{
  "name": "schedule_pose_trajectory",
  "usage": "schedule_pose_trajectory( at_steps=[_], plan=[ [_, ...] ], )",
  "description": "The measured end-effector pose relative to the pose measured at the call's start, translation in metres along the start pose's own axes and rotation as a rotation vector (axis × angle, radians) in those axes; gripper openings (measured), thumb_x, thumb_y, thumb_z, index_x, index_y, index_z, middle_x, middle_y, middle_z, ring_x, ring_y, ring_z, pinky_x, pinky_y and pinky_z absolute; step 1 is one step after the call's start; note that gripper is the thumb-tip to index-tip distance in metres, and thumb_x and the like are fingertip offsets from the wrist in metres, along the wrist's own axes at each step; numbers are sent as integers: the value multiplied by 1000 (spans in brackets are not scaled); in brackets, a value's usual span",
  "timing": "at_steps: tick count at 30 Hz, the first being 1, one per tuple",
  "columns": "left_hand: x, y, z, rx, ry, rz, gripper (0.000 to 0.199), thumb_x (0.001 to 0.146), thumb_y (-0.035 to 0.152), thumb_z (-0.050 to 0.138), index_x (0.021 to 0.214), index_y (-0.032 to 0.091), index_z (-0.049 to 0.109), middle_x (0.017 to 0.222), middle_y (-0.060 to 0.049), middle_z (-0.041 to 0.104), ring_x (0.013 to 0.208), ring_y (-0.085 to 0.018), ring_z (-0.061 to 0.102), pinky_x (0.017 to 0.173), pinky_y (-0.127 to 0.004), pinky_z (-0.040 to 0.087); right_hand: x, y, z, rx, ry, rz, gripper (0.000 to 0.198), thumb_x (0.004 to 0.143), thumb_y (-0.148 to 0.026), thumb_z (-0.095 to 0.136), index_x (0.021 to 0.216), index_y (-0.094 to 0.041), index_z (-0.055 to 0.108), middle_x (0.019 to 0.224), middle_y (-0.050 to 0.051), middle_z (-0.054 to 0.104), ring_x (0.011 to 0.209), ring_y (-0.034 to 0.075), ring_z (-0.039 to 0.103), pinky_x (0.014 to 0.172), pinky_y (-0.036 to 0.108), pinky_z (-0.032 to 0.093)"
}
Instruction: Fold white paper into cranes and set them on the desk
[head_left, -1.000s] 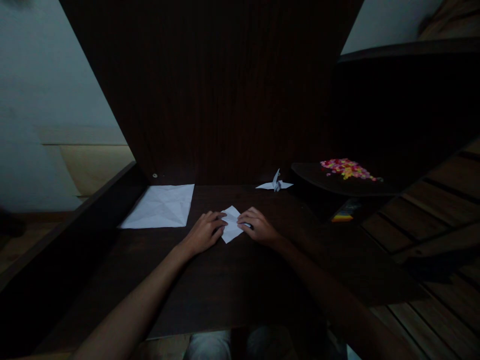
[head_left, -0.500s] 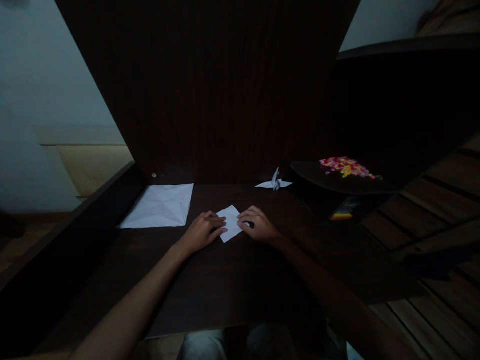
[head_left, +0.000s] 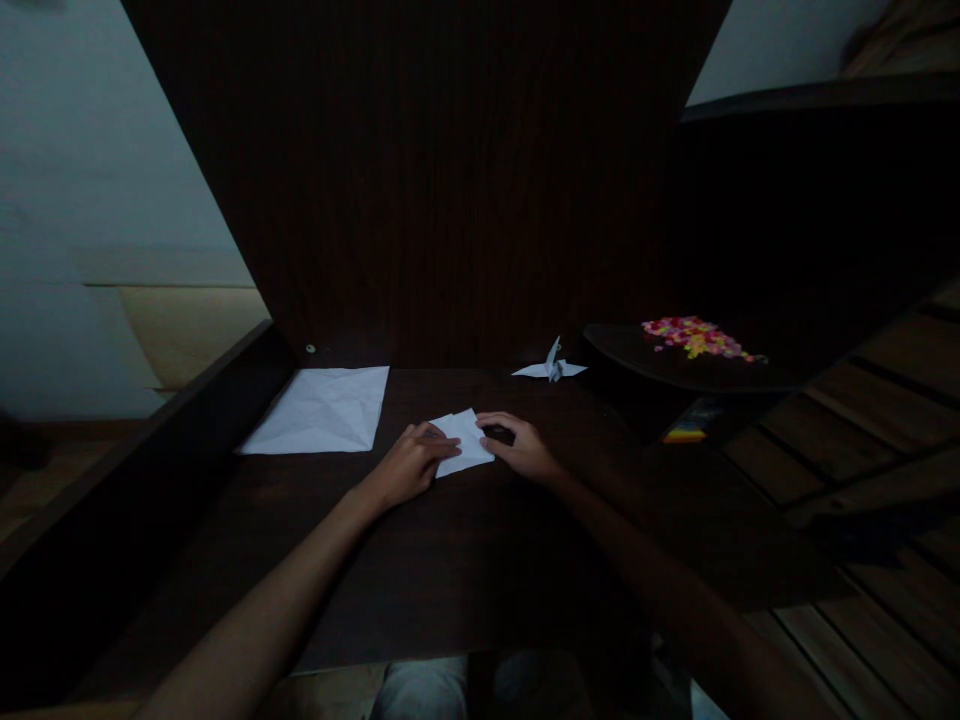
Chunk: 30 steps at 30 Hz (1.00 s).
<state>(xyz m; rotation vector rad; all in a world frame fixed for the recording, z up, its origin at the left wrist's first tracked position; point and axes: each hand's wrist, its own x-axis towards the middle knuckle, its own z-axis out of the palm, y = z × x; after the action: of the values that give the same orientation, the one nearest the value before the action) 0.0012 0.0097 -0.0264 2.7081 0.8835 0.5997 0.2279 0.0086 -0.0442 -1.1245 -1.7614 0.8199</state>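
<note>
A small folded piece of white paper (head_left: 466,452) lies on the dark tabletop between my hands, turned at a slight angle. My left hand (head_left: 415,460) holds it from the left, thumb and fingers pressed on its surface. On the other side, my right hand (head_left: 525,448) is curved, with its thumb and fingertips at the paper's right edge and a gap behind them. Beyond the hands stands a white origami crane (head_left: 553,370) with spread wings. A larger creased white sheet (head_left: 319,410) lies flat to the left.
A dark upright panel (head_left: 450,200) closes off the back, and a low side board (head_left: 150,480) runs along the left. At right, a rounded shelf (head_left: 615,350) bears a heap of small pink, red and yellow pieces (head_left: 697,337). The room is dim.
The folded paper has turned on the table. My left thumb has shifted over its middle, and my right fingers have spread a little from the thumb at its edge.
</note>
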Motion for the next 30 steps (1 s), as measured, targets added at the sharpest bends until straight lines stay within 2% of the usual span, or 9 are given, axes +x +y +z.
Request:
schedule_pose_trajectory(
  at_steps=[5,9,13,16,19,22,25,27,30],
  plan=[
    [0,-2,3,-109,25,46,46,75,-3,45,107,22,66,112,-4,66,102,-19,56,90,-36,43,2,8,6,324,139,255,55,61,-24,72,112,-22,51,125,11,50,87,17,64,73,32,54],
    [1,-2,3,-191,50,49,49,72,-6,42,103,21,68,107,-4,69,102,-17,59,92,-35,45,4,4,5,442,155,373,67,57,-24,75,117,-20,45,115,12,56,68,13,64,57,27,53],
    [1,2,2,-275,55,48,46,72,-4,42,101,20,69,104,-5,69,102,-17,61,93,-34,46,3,-4,4,431,35,415,58,59,-26,74,111,-16,49,71,-1,62,46,10,56,35,19,39],
    [1,7,3,-293,63,18,37,78,5,46,103,20,69,106,-6,69,104,-18,60,95,-35,44,1,-8,4,363,-82,413,36,61,-32,73,89,-14,58,55,-4,56,39,9,51,31,17,33],
    [1,13,4,-327,78,-37,30,83,17,51,108,20,66,109,-6,68,106,-20,59,97,-35,42,-1,-10,5,333,-139,385,28,63,-38,71,72,-14,59,52,-3,56,42,9,52,34,18,37],
    [2,20,3,-436,123,-117,32,81,27,58,112,21,63,112,-7,66,106,-23,59,95,-36,42,-1,-11,5,327,-110,318,29,67,-42,67,77,-15,64,60,-1,60,48,11,55,41,22,43],
    [4,26,3,-604,178,-235,32,79,31,62,109,20,63,109,-7,66,100,-22,61,92,-36,44,-2,-14,6,237,-41,135,27,72,-42,64,82,-17,69,80,3,66,73,16,62,66,29,50],
    [6,28,5,-790,215,-281,32,77,30,64,107,19,61,109,-7,65,101,-22,60,94,-37,44,-2,-16,6,174,6,5,26,76,-41,63,89,-19,71,97,6,66,96,20,60,87,35,46],
    [9,29,9,-1087,305,-292,32,73,26,69,100,17,56,110,-8,61,109,-21,56,96,-38,43,-5,-22,8,144,8,-101,31,83,-41,55,104,-22,68,115,8,62,112,22,53,101,41,36]
  ],
)
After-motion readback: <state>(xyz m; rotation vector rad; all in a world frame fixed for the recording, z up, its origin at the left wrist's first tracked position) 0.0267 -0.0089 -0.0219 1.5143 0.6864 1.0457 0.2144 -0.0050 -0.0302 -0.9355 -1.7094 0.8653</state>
